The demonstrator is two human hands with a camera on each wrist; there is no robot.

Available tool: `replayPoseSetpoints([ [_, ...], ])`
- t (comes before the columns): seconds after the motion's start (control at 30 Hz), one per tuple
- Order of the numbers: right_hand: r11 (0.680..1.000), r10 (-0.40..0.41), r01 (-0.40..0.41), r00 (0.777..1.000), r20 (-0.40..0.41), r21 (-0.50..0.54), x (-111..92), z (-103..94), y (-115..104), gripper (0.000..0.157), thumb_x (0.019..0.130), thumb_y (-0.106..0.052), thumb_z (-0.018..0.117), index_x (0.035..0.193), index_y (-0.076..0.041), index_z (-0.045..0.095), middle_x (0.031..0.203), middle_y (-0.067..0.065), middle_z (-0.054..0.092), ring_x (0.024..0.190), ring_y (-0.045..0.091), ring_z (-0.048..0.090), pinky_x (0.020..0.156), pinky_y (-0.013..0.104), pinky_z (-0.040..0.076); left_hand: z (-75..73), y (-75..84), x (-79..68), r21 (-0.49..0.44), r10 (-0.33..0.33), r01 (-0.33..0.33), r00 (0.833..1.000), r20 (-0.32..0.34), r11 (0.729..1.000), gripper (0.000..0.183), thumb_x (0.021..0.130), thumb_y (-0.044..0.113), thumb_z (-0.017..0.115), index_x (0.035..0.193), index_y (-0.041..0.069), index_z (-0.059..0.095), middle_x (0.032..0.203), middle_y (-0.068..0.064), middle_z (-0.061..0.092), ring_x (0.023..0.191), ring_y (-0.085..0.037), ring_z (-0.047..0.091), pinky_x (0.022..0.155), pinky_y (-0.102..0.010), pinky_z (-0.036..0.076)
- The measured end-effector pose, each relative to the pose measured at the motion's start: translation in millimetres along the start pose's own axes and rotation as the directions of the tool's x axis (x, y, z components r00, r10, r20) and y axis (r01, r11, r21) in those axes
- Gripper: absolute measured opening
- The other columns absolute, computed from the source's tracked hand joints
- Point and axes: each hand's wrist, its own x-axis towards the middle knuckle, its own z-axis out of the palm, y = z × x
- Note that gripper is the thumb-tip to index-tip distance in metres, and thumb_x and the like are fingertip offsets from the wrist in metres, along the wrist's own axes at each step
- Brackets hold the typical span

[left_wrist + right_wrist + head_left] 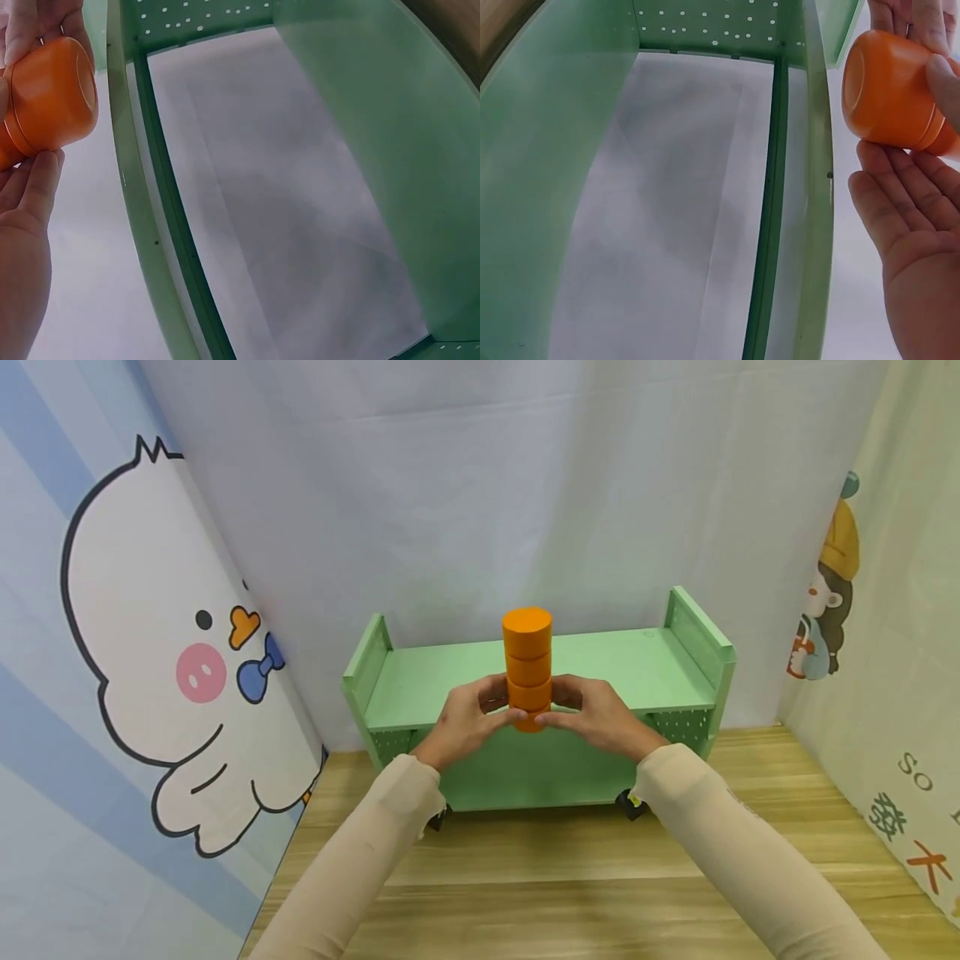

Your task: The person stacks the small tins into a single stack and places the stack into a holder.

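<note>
Upright over the front edge of the green shelf is a stack of several orange cups (pixel 528 647). My left hand (pixel 467 718) holds it low on the left side, thumb across the near face and fingers behind. From the right, my right hand (pixel 598 713) grips the same lower part, its thumb almost meeting the other one. In the left wrist view the rounded end of the lowest orange cup (pixel 56 94) sticks out past the fingers. The right wrist view shows that same orange cup (pixel 889 90), with fingertips against its side.
The light green shelf unit (pixel 450 667) has raised side panels and a lower level with perforated ends. Black casters (pixel 631 804) carry it on the wood-look floor (pixel 570 902). Behind hangs a pale curtain (pixel 480 510), with printed cartoon sheets (pixel 135 635) at both sides.
</note>
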Motion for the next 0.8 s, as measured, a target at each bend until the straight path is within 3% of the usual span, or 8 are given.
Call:
replayPoseSetpoints([
  [0.13,1.0,0.008,-0.008,1.0,0.009,-0.003,3,-0.3,2,0.053,0.09,-0.02,0.077,0.137,-0.002,0.057,0.134,0.015,0.061,0.121,0.032,0.061,0.104,0.049,0.05,0.0,-2.5,2.4,0.008,-0.011,0.011,1.0,0.006,1.0,0.056,0.091,0.012,0.072,0.143,0.001,0.052,0.135,-0.013,0.062,0.123,-0.022,0.06,0.101,-0.026,0.051],
  [0.37,0.999,0.031,-0.031,0.999,0.017,-0.021,6,-1.4,5,0.053,0.091,-0.02,0.075,0.138,-0.002,0.057,0.134,0.015,0.061,0.12,0.031,0.061,0.103,0.048,0.051,1.0,-5.3,6.1,0.002,-0.014,0.014,1.0,0.007,1.0,0.056,0.092,0.012,0.071,0.143,0.001,0.051,0.135,-0.013,0.061,0.123,-0.023,0.06,0.103,-0.033,0.051],
  [0.8,0.999,0.052,-0.052,0.998,0.025,-0.009,13,-4.0,6,0.055,0.092,-0.021,0.075,0.139,-0.001,0.055,0.134,0.017,0.061,0.12,0.031,0.062,0.101,0.047,0.052,2.2,-9.9,14.4,0.007,-0.05,0.05,0.999,-0.009,0.999,0.057,0.092,0.012,0.071,0.144,0.002,0.051,0.134,-0.013,0.061,0.123,-0.023,0.06,0.101,-0.027,0.052],
])
